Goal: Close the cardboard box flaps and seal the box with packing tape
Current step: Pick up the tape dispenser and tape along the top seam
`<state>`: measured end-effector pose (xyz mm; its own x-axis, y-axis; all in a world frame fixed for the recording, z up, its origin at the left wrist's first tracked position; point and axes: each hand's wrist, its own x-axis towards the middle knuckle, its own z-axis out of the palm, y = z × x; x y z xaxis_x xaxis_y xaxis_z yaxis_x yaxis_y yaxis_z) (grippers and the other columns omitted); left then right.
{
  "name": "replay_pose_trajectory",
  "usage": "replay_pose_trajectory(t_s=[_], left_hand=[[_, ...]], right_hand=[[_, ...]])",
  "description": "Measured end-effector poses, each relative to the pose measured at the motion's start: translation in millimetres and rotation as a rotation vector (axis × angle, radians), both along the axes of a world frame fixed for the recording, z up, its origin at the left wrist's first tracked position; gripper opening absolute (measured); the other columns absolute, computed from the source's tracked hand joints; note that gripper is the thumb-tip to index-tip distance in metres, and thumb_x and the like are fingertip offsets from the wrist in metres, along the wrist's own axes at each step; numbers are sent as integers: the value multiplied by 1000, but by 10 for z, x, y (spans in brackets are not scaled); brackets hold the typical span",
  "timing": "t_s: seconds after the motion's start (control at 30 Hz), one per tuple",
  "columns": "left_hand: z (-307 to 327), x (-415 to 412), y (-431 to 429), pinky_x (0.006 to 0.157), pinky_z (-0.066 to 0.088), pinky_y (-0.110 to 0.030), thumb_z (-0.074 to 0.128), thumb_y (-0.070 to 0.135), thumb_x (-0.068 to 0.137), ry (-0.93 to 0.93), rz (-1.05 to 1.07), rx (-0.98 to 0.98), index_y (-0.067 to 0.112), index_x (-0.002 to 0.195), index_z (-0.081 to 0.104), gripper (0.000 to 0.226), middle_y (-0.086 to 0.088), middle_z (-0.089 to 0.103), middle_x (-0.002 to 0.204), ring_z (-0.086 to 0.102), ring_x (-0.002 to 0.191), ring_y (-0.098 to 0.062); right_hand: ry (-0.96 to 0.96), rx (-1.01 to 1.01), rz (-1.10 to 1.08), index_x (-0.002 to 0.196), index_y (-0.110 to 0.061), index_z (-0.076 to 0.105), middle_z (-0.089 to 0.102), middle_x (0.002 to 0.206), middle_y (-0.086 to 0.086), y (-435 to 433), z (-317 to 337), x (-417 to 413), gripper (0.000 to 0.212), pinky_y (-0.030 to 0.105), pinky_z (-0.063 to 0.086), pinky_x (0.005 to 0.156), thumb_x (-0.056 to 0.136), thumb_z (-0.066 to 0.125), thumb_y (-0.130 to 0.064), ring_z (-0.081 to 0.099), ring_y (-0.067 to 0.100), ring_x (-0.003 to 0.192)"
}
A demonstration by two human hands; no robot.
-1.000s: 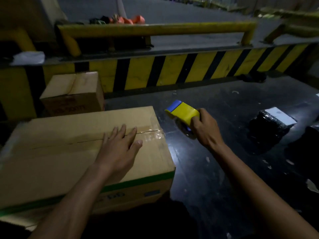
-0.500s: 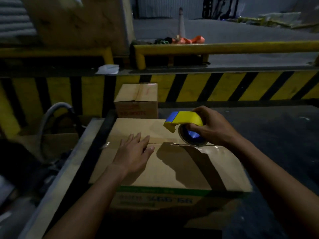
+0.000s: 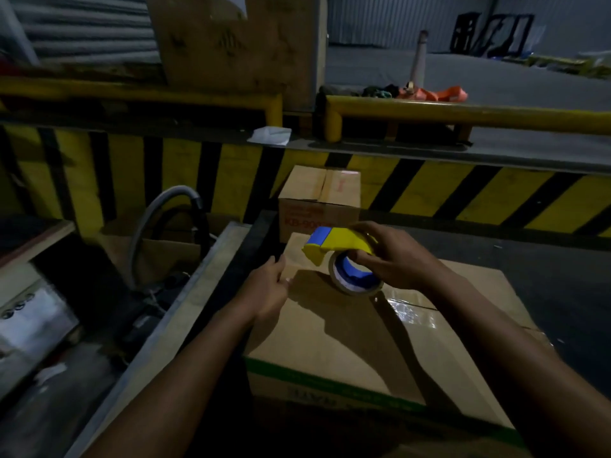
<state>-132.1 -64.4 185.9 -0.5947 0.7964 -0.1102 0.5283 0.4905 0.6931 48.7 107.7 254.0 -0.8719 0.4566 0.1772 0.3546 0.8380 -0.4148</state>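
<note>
Your right hand (image 3: pixel 395 259) grips the tape dispenser (image 3: pixel 340 256) over the box's (image 3: pixel 330 332) far left corner; your left hand (image 3: pixel 267 289) lies flat, holding nothing, beside it.

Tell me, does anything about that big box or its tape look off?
Nothing stands out. The big box has flat, closed flaps, with glossy tape along the seam's right part. The right hand holds the tape dispenser.

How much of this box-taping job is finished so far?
The box has its flaps already folded shut, and shiny tape covers the right part of the seam. In hand: the right hand holds the dispenser over the seam, while the left hand steadies the left end. That left stretch looks bare, so it remains to be taped.
</note>
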Motion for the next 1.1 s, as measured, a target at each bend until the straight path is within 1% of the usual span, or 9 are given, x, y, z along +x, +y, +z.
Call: replay_pose_trajectory(t_s=[0.1,0.2,0.3,0.47,0.57,0.67,0.8,0.87,1.1], left_hand=[[-46,-6,-2,110,29,-33,42,27,106,-171,-12,13,22,159,20,58,0,34,160,31,147,-27],[-98,4,6,118,27,-41,40,35,107,-302,3,-4,28,160,-7,71,-1,18,166,24,150,-27],[-169,1,21,122,19,-48,37,25,107,-397,21,32,32,159,-10,71,-2,7,168,14,153,-28],[-153,-18,59,119,24,-42,38,26,108,-493,92,186,29,161,8,61,3,16,166,20,151,-24],[-120,-49,78,118,29,-44,38,30,108,-201,160,193,27,157,30,50,0,29,163,28,148,-23],[47,-45,87,81,51,-24,49,26,104,-7,343,369,18,130,65,32,-3,66,128,62,106,-13],[208,-155,186,77,62,-42,54,28,102,-479,327,414,20,91,71,22,-5,76,92,74,82,-21],[255,-214,199,71,63,-37,56,33,102,-702,289,382,17,96,70,22,-7,77,91,76,81,-21],[257,-319,173,68,60,-30,68,27,94,-879,222,408,7,118,68,31,-13,76,105,75,92,-23]], right_hand=[[-29,-18,21,137,-25,45,58,128,2,-33,-86,-79,52,36,52,88,91,62,-43,57,17,107],[-52,-45,20,133,-25,45,56,125,1,-53,-106,-151,50,37,50,90,89,62,-43,54,16,106],[-129,-66,18,137,-23,42,53,131,4,-50,-53,-233,57,42,50,93,87,62,-43,54,21,109],[-111,13,68,139,-29,43,55,134,0,-57,-112,-328,65,37,48,92,84,63,-56,54,19,113],[15,-33,69,138,-30,47,58,130,-4,-33,-191,-313,67,32,49,87,82,62,-61,55,14,108],[76,-51,83,137,-32,48,59,127,-7,-22,-241,-304,71,33,52,86,77,59,-68,57,12,107],[120,-49,113,137,-33,48,58,127,-8,-28,-270,-314,67,35,53,87,79,63,-62,56,11,107],[133,-50,119,137,-34,47,58,126,-9,-23,-282,-323,66,35,53,87,79,65,-60,56,10,107],[151,-57,140,137,-39,45,58,124,-11,-2,-286,-338,66,34,54,85,78,59,-66,56,8,106]])
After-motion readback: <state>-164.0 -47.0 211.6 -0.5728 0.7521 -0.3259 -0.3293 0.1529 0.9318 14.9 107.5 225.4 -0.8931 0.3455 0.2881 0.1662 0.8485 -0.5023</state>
